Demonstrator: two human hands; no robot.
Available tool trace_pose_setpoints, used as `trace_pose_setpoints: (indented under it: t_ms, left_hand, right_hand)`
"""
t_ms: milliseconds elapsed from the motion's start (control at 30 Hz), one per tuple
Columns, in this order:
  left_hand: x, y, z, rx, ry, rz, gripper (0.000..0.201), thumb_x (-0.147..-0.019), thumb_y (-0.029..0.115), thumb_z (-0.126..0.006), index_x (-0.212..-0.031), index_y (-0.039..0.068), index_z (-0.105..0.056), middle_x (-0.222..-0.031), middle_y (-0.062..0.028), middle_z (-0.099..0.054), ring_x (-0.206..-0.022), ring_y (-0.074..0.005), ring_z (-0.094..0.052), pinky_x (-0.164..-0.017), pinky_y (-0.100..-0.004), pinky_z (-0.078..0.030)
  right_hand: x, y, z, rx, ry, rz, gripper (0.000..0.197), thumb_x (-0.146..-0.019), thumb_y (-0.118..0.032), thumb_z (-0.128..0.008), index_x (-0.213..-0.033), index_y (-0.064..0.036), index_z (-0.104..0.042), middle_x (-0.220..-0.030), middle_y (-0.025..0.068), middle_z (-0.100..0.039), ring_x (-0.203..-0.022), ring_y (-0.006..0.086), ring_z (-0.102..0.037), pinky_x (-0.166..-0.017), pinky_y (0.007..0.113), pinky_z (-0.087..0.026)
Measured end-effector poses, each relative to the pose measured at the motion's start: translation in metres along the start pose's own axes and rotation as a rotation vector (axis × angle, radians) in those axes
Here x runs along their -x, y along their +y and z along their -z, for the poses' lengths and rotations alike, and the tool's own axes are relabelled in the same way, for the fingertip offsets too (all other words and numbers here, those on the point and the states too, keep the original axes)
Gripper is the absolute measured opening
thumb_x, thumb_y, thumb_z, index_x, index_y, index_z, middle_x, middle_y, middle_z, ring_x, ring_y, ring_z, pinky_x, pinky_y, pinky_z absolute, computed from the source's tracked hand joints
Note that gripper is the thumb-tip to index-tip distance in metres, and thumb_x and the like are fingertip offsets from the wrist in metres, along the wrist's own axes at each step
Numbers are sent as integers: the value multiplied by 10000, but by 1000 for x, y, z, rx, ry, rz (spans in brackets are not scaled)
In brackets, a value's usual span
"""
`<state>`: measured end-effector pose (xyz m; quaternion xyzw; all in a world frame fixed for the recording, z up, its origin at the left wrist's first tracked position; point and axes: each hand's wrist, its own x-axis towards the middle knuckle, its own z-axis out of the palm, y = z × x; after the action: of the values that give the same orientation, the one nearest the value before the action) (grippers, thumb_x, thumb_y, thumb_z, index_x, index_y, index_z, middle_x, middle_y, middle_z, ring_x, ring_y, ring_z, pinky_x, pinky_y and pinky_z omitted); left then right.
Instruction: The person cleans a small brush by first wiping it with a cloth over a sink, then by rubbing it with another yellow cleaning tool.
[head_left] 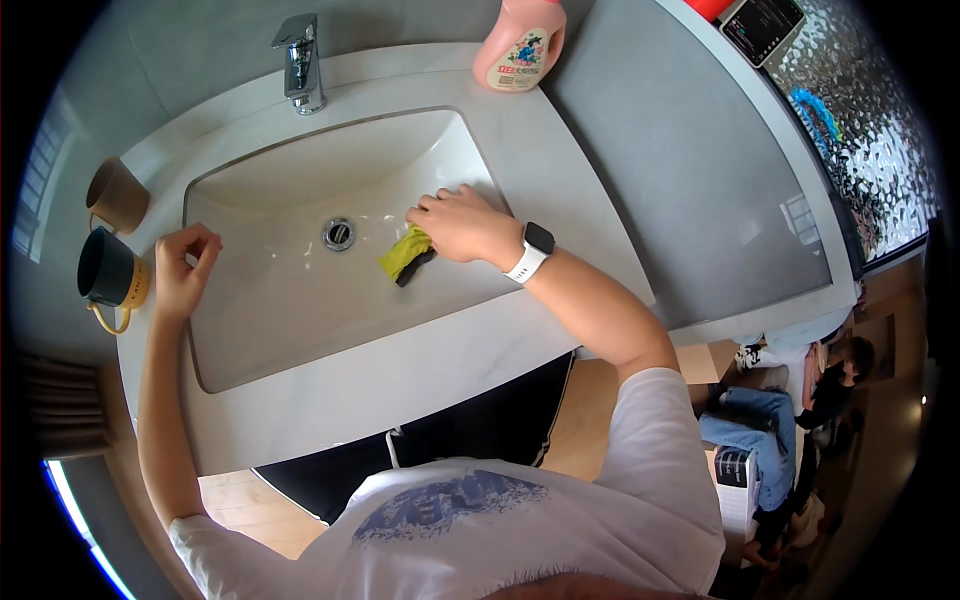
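In the white sink (280, 330), my right hand (460, 225) is closed over a small yellow-green cloth (405, 252) with a dark grey part. Its fingers hide the upper end of the cloth, and the free end lies on the basin's right side, near the metal drain (339, 234). A watch with a white strap (530, 250) is on my right wrist. My left hand (185, 268) rests at the sink's left rim with its fingers curled in and nothing seen in them. Just left of it stand a dark green and yellow mug (112, 270) and a brown cup (120, 195).
A chrome faucet (300, 65) rises behind the basin. On the back right of the pale countertop (420, 370) stands a pink bottle (520, 45). A grey panel (690, 150) borders the right side. Other people (770, 430) sit farther off at the lower right.
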<state>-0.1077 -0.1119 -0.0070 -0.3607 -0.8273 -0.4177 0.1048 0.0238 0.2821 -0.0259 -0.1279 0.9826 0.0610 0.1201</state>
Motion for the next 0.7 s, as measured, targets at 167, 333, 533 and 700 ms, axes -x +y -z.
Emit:
trace_pose_setpoints:
  t_ms: [167,333,533,700]
  left_hand:
    - [-1,-4,2,0,-15,21,173,-897,57,-658,-781,-65,-618,-645,-65,-588,-601,-88,-508,-596,-255,-440]
    - [-1,-3,1,7,-12,26,180,-903,59,-658,-779,-64,-617,-636,-62,-572,-599,-87,-495,-590,-256,-430]
    - [-3,0,2,7,-25,37,182,-908,62,-656,-778,-60,-619,-631,-63,-566,-601,-85,-496,-590,-255,-428]
    - [0,-3,1,1,-34,29,191,-908,64,-656,-769,-61,-617,-627,-67,-574,-594,-85,-505,-589,-256,-430]
  right_hand:
    - [1,1,0,-22,42,-13,434,-894,-79,-646,-1321,-102,-571,-1297,102,-610,-1215,299,-591,-991,474,-466]
    - [2,-3,6,-51,-11,-19,550,-861,-10,-639,-1390,-90,-513,-1319,110,-599,-1222,303,-588,-1009,465,-459]
    - [2,4,-8,-83,70,105,524,-841,-85,-693,-1342,-87,-542,-1283,113,-613,-1241,312,-572,-996,454,-476]
    - [-6,-3,0,-113,-48,116,577,-823,-201,-748,-1354,-91,-551,-1300,115,-608,-1251,322,-561,-1016,462,-478]
